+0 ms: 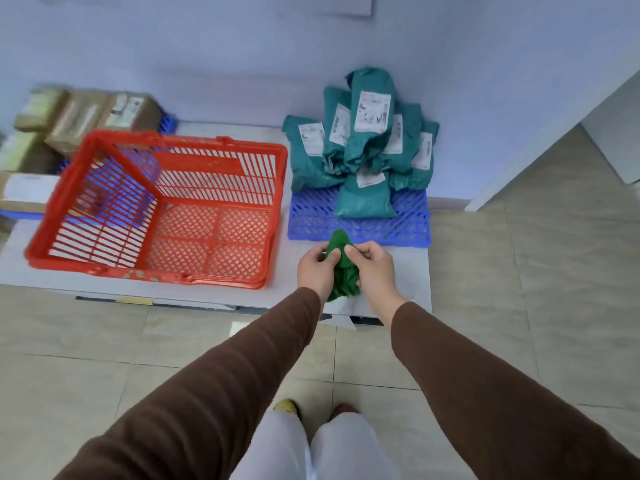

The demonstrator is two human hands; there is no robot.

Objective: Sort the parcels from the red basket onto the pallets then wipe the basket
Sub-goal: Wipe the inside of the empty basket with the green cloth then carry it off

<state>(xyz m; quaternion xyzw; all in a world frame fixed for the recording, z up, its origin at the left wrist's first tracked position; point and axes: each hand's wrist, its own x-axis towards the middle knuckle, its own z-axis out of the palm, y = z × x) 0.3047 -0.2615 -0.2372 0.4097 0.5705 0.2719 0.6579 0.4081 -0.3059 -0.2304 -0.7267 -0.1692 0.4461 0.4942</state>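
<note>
From the head view, the red basket (156, 209) sat on a low grey surface (408, 271) and served as the landmark for everything else. No parcels showed in it, so the sorting looked finished and the step in hand appeared to be readying the cloth for wiping. Just right of the basket, in front of its near right corner, both hands held a crumpled green cloth (343, 268) between them: the left hand (317, 268) had its fingers curled into the cloth's left side and the right hand (372, 265) pinched its upper right edge with thumb and fingers. To do this well, the cloth would best be bunched into a firm pad in one hand while the other steadied the basket's rim, since a light plastic basket would probably slide on that smooth surface; the slatted walls and mesh floor would need strokes along the bars so the cloth did not snag. The basket was bright red, open-topped, with barred sides, a diamond-mesh floor in four panels, and pale flecks along its near rim and far wall. To its right, a heap of teal bags (367, 143) with white labels lay on a blue pallet (408, 220). Behind and left of the basket, brown boxes (83, 116) were stacked, blurred.
</note>
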